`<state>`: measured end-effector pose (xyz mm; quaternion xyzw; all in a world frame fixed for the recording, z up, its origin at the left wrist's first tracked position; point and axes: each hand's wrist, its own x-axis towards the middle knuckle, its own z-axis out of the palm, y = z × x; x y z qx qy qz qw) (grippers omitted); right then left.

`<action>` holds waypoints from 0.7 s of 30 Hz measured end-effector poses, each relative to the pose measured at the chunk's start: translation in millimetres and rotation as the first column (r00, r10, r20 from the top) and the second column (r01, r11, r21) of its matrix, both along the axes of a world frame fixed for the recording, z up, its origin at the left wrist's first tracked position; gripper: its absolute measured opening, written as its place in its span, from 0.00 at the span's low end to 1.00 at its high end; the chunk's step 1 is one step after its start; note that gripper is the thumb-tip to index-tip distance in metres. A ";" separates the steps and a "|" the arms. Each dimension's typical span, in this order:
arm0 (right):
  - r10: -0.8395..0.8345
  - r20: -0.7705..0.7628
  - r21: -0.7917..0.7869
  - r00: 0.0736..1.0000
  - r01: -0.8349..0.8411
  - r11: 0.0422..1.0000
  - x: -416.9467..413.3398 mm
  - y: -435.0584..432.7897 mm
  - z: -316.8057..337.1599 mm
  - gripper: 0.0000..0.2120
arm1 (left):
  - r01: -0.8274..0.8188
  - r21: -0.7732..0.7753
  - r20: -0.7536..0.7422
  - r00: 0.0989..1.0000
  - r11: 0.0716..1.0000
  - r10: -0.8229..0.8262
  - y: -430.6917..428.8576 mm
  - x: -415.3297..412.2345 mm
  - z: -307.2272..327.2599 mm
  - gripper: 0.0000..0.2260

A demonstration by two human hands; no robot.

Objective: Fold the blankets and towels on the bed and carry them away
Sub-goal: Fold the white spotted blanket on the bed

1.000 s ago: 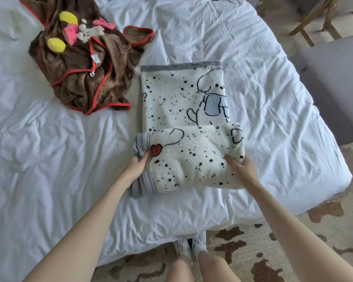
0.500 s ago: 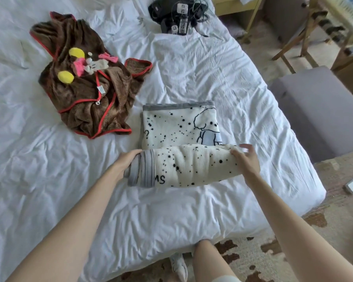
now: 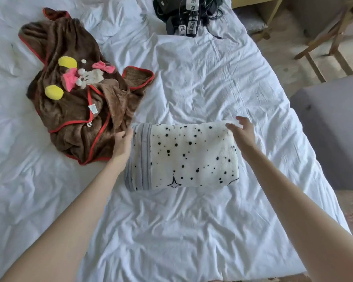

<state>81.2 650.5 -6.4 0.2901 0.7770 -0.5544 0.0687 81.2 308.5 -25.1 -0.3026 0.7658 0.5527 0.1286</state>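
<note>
A white blanket with black dots and grey trim lies folded into a thick rectangle in the middle of the bed. My left hand rests against its far left corner at the grey trim, fingers fairly straight. At the far right corner, my right hand touches the blanket with loose, spread fingers. A brown towel with red piping, yellow ears and pink bows lies crumpled just left of the blanket, beside my left hand.
Black devices with cables lie at the far end of the white sheet. A grey upholstered bench stands along the bed's right side, with wooden chair legs beyond it. Patterned carpet shows at the lower right.
Both hands flipped the near fold of the white blanket away from me onto its far half, making a compact rectangle. My fingers have loosened from the fold.
</note>
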 end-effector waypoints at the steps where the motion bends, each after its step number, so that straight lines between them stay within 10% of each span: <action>1: 0.043 -0.042 0.087 0.998 -0.040 0.995 -1.8 -6.5 -2.8 0.24 | 0.057 -0.132 -0.036 0.997 0.990 -0.062 6.7 0.6 -2.9 0.24; 5: 0.298 -0.257 0.532 0.919 -0.123 0.838 16.0 -38.8 -20.8 0.22 | 0.148 -0.791 -0.286 0.769 0.594 -0.572 36.1 12.5 -8.1 0.18; 9: 0.587 -0.146 0.730 0.796 -0.314 0.607 30.5 -74.0 -52.3 0.25 | 0.396 -0.839 -0.137 0.511 0.374 -0.848 74.6 15.9 -29.9 0.22; 17: 0.748 0.092 0.803 0.657 -0.493 0.335 17.1 -73.2 -139.1 0.25 | 0.433 -0.902 0.226 0.491 0.010 -0.841 63.8 6.3 -115.1 0.26; 21: 0.689 0.092 0.812 0.719 -0.454 0.365 10.9 -56.1 -165.6 0.26 | 0.413 -0.909 0.289 0.518 -0.060 -0.805 45.6 -0.2 -135.7 0.26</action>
